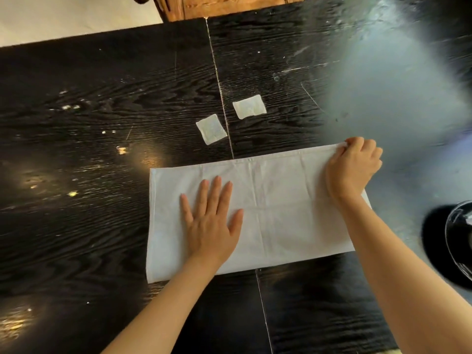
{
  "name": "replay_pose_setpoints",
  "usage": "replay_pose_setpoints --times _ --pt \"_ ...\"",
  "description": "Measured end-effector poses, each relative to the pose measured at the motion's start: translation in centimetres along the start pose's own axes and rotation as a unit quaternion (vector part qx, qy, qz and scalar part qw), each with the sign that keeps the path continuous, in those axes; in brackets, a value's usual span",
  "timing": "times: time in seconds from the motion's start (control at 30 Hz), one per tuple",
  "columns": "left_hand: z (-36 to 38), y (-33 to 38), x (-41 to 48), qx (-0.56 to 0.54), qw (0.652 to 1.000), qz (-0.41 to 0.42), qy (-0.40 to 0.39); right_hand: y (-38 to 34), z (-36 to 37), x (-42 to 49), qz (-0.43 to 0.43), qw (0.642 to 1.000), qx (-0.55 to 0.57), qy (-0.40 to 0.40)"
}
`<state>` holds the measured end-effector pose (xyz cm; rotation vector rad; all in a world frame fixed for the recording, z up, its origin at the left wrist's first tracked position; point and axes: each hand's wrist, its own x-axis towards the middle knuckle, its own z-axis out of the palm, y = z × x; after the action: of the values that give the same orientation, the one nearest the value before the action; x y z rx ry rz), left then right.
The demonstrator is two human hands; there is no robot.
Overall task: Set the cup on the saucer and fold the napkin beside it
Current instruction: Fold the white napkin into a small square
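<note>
Napkin (268, 213), a white cloth rectangle folded into a long band, is lying flat on the black wood-grain counter (89, 123), its long side running left to right across the pale seam (219, 88) that is dividing the counter into two panels. Faint crease lines are crossing the cloth near its middle.

The left hand (212, 223) is resting palm down on the left half of the napkin, its fingers (217, 192) spread flat and pointing away from the person, the thumb held out to the right. The right hand (353, 167) is sitting at the far right corner of the napkin, its fingers curled and pinching the top edge of the cloth right at that corner; the wrist is lying over the napkin's right end.

Beyond the napkin, two small whitish square packets are lying on the counter, apart from the cloth: one (211, 129) just left of the seam, the other (249, 106) just right of it and a little farther away. At the right edge of the view, a dark glossy round object (457, 241) is showing only in part, near the right forearm; whether it is the cup or the saucer cannot be told. A brown wooden piece of furniture (229, 6) is standing past the far edge of the counter.
</note>
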<state>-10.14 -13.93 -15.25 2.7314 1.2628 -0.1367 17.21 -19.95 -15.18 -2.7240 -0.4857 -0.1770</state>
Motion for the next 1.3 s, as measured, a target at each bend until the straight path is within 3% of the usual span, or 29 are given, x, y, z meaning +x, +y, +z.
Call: replay_pose_setpoints --times 0.07,0.1,0.17,0.23,0.33,0.47,0.67,0.8,0.97,1.1,1.17,1.3 --pt "0.0 0.2 0.0 0.001 1.0 0.0 -0.003 -1.7 -0.7 -0.4 0.009 1.0 -0.008 -0.007" --pt "0.0 0.3 0.1 0.001 1.0 -0.004 0.001 -3.4 -1.2 -1.3 -0.033 0.999 0.026 -0.002" --pt "0.0 0.3 0.1 -0.003 1.0 -0.009 0.0 -7.3 -2.0 -5.4 -0.198 0.971 0.127 -0.032" --pt "0.2 0.1 0.1 0.017 1.0 0.0 -0.015 -10.3 -1.7 -11.9 -0.315 0.929 0.139 -0.137" --pt "0.4 0.1 0.0 0.028 1.0 -0.003 -0.014 -9.1 -1.2 -16.4 -0.308 0.913 0.108 -0.243" --pt "0.3 0.0 0.1 -0.014 1.0 -0.024 0.003 -1.5 -1.6 -12.8 -0.296 0.93 -0.01 -0.218" --pt "0.3 -0.9 0.0 -0.004 0.998 -0.06 -0.005 6.5 -4.1 -7.2 -0.261 0.937 -0.086 -0.216" --pt "0.1 -3.8 -0.9 0.015 0.995 -0.101 -0.014 7.7 -4.4 -6.5 -0.272 0.933 -0.092 -0.216" --pt "-1.0 -2.1 -1.2 -0.037 0.99 -0.138 -0.015 4.7 -5.0 -8.3 -0.169 0.967 -0.049 -0.184" --pt "-0.2 3.5 -3.2 -0.072 0.993 -0.09 -0.011 -0.8 -4.5 -16.6 -0.355 0.901 0.036 -0.248" --pt "0.6 3.7 -4.2 -0.042 0.996 -0.083 -0.019 -0.6 -3.9 -17.9 -0.388 0.882 0.021 -0.268" --pt "0.6 0.4 -5.1 0.006 0.998 -0.055 -0.026 2.9 -4.2 -15.7 -0.403 0.877 -0.034 -0.258"
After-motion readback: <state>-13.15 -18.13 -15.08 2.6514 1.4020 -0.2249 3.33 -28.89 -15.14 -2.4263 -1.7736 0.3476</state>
